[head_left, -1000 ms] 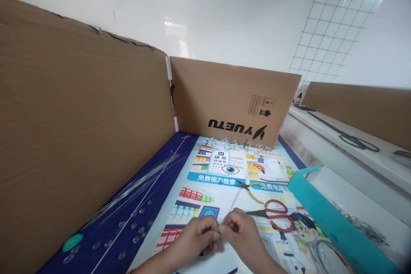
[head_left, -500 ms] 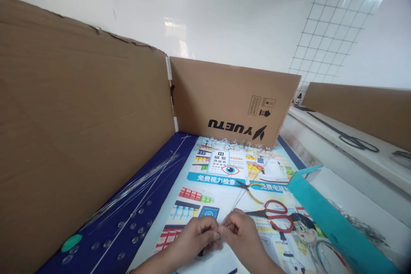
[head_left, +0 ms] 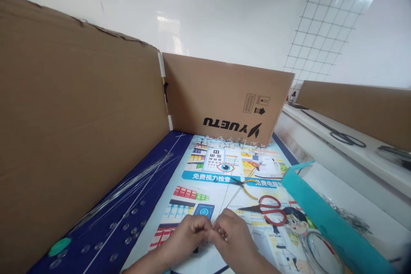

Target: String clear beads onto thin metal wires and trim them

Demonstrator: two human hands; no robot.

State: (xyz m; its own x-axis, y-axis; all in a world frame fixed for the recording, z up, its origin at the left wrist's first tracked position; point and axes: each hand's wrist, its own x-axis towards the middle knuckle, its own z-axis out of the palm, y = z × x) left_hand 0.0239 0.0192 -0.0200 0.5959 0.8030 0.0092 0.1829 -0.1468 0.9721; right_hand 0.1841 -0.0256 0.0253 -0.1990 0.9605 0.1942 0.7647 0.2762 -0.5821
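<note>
Near the bottom middle, my left hand (head_left: 189, 237) is closed, its thumb and fingertips pinched against those of my right hand (head_left: 233, 237). Thin wires (head_left: 236, 192) rise from the fingers of my right hand, which is also closed in a pinch. What my left fingertips hold is too small to make out. Beyond the hands lie yellow-handled pliers (head_left: 245, 186), and red-handled scissors (head_left: 271, 209) rest to the right. Both tools lie on the printed sheet (head_left: 183, 180).
A bundle of thin wires (head_left: 128, 188) and several clear discs (head_left: 126, 226) lie at left on blue cloth, with a green disc (head_left: 59, 247). At right stand a teal box (head_left: 324, 209) and a wire coil (head_left: 323, 250). Cardboard panels (head_left: 205, 90) border the table.
The view has shifted slightly, so the surroundings appear farther left. Both hands stay together in a pinch, and the wires above them lean a little more to the right.
</note>
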